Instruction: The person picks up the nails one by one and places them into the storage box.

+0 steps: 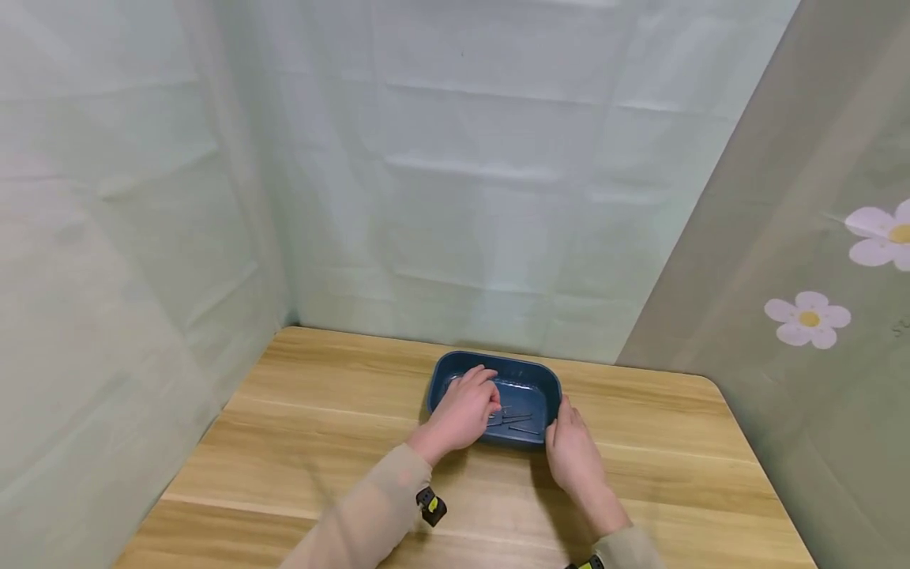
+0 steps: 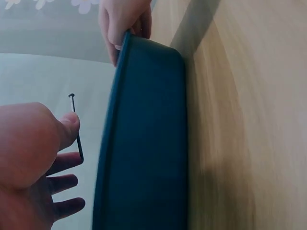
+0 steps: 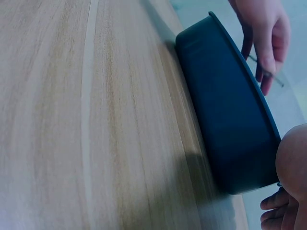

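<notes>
A dark blue rectangular tray [image 1: 522, 368] stands on the table. Between thumb and forefinger, my left hand [image 1: 465, 407] pinches a thin dark nail [image 2: 79, 143] above the tray, the other fingers spread apart. The nail's flat head points up past the thumb in the left wrist view. Several more nails [image 1: 524, 430] lie loose on the tray floor, toward its near right; the left hand covers part of that floor. At the tray's right end, my right hand [image 1: 574, 454] grips the rim, with its thumb on the near side and its fingers round the end wall.
The wood-grain table [image 1: 341, 442] reaches back to a pale hanging cloth [image 1: 483, 197]. Another cloth with printed white flowers [image 1: 808, 319] hangs along the right side. Each wrist wears a black strap; the left strap [image 1: 430, 506] has a yellow part.
</notes>
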The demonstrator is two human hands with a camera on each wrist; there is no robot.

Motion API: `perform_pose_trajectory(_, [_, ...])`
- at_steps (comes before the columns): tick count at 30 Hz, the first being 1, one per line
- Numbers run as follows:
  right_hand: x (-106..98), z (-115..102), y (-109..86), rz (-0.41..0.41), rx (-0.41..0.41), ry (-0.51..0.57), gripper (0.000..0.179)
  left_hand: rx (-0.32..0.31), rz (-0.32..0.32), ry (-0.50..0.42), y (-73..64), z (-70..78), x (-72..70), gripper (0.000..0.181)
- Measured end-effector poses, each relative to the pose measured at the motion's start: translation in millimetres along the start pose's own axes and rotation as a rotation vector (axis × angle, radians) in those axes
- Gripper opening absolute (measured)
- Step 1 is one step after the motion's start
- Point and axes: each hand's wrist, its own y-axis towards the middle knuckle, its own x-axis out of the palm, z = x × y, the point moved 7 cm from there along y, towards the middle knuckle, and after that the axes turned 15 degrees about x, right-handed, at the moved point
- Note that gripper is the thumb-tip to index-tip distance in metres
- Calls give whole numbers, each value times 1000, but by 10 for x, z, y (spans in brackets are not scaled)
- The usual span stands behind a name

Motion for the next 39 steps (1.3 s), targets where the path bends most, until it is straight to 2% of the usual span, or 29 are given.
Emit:
perform_pose_trajectory(4, [19, -3, -10, 1, 5, -1, 56, -30, 1, -8, 41, -11, 72, 12])
perform_pose_trajectory(8, [28, -8, -13, 8, 7, -3, 56, -35, 10, 0, 78, -10, 121, 14])
perform_pose_trajectory(15, [30, -4, -21, 9, 16, -4, 56, -48, -14, 21, 132, -30, 201, 15])
perform_pose_trajectory(22, [20, -4, -11, 33, 5, 2, 56, -34, -17, 79, 279, 3, 247, 16])
perform_pose_trajectory(30, [-21, -2, -4, 59, -12, 10, 54, -59, -61, 93, 433, 59, 372, 17])
perform_pose_trajectory(39, [4, -32, -6, 43, -16, -4, 54, -84, -131, 127, 498, 4, 488, 20])
